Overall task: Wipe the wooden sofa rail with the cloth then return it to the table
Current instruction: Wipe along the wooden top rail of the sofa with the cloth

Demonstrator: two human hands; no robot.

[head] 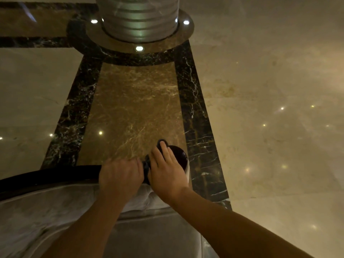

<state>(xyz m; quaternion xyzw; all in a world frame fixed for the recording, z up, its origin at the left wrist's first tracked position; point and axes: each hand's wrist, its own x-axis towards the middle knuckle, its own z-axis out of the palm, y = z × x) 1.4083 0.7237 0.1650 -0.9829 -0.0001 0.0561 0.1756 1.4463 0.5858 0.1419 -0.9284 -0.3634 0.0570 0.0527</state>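
Polished marble floor (260,90) w/ dark veined bands, fluted column base (139,17) up top; pale sofa upholstery (55,211) fills the bottom. I'm mid-wipe, I'd judge. My right hand (167,170) lies flat, fingers spread, pressing the dark cloth (147,164) onto the rounded end of the wooden sofa rail (178,155). My left hand (121,175) is curled down over the rail just beside it, touching the cloth's edge; can't tell if it pinches the cloth or only braces. No table in view. Next, prob. drag the cloth back left along the rail, keeping pressure even on the curve.
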